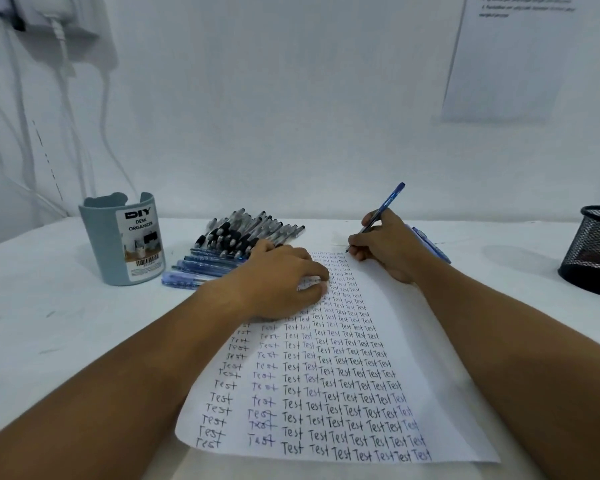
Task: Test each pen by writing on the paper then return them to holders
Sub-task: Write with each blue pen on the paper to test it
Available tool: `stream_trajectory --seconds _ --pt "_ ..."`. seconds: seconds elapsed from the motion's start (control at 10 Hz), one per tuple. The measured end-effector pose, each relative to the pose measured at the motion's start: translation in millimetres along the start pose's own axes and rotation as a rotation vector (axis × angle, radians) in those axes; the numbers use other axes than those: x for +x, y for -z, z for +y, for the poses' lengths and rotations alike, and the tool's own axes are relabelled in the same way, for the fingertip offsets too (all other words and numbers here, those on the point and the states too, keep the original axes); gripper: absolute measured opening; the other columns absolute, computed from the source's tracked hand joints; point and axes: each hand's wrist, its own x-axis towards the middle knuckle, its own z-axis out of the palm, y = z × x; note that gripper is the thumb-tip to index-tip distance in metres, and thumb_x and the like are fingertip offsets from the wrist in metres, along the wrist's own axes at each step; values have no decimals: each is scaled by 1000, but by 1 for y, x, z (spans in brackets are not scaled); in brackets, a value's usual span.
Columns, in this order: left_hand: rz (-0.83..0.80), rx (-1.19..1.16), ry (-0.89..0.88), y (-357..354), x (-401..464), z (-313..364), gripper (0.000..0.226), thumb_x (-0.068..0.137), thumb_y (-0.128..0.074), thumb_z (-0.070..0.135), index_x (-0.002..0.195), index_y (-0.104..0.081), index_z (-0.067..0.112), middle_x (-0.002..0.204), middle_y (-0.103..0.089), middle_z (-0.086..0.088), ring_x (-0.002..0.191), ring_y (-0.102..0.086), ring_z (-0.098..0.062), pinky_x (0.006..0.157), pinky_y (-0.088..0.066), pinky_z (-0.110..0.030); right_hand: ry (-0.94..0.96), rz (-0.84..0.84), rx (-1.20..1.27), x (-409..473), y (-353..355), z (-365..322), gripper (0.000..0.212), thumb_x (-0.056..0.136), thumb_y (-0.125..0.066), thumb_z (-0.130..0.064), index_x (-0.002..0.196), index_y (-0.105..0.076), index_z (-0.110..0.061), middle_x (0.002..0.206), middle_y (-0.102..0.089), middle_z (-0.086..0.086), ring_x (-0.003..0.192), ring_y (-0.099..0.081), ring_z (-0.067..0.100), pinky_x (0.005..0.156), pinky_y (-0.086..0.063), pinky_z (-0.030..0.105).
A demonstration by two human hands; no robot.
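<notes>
We grip the blue pen (381,216) in our right hand (387,249), tip at the paper's (430,358) top edge. Our left hand (284,282) lies flat, pinning the sheet. We should press lightly and write in the narrow free margin.

We can read "DIY DESK ORGANIZER" on the grey holder's label (140,236). The paper (343,375) is covered in rows of handwritten "Test". The wall sheet's (510,57) print is too blurry.

Single head view, looking forward and down, close over table (32,306)
</notes>
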Motion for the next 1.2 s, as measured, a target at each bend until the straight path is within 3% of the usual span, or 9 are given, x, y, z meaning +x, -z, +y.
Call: stream_trajectory --seconds 0.4,0.6,0.7,0.9,1.0,1.1,1.2 --pt "3 14 -12 0 0 -2 39 97 -35 54 129 -52 41 133 -53 16 123 -44 -3 106 -16 -41 24 16 32 -2 0 3 33 86 -60 13 92 -40 -11 73 -57 20 56 -58 26 57 -54 30" --pt "-3 20 -8 -1 0 -2 40 97 -35 55 130 -52 40 135 -52 16 125 -43 -3 107 -16 -41 27 25 -18 0 -1 6 30 88 -61 8 94 -39 -12 70 -61 15 62 -61 27 78 -56 41" --pt "-2 19 -10 0 0 -1 40 97 -35 54 130 -52 40 135 -53 16 125 -43 -3 107 -16 -41 23 26 -24 0 -2 6 30 88 -61 7 92 -40 -14 71 -62 14 63 -63 26 79 -56 41" --pt "0 18 -12 0 0 -1 39 97 -35 54 130 -52 40 135 -53 17 124 -44 -3 106 -16 -41 9 21 -43 -1 -1 3 31 86 -59 10 89 -39 -13 71 -61 19 56 -57 24 63 -52 33" --pt "-3 14 -5 0 1 -2 39 97 -35 55 129 -52 41 134 -53 17 124 -43 -3 106 -16 -40 -9 29 24 0 0 3 31 87 -59 10 90 -39 -13 72 -59 19 55 -58 24 61 -55 31" --pt "2 11 -7 -1 0 -2 39 97 -36 54 129 -53 40 134 -53 17 124 -43 -3 106 -17 -41 10 22 -27 1 -1 6 30 87 -63 6 91 -40 -14 73 -63 16 62 -64 24 77 -57 38" --pt "-1 12 -6 0 0 -2 39 97 -36 54 129 -53 40 135 -53 17 125 -43 -3 107 -16 -42 23 38 -93 -1 -2 5 29 88 -62 4 91 -40 -16 74 -63 15 65 -64 25 79 -56 41"
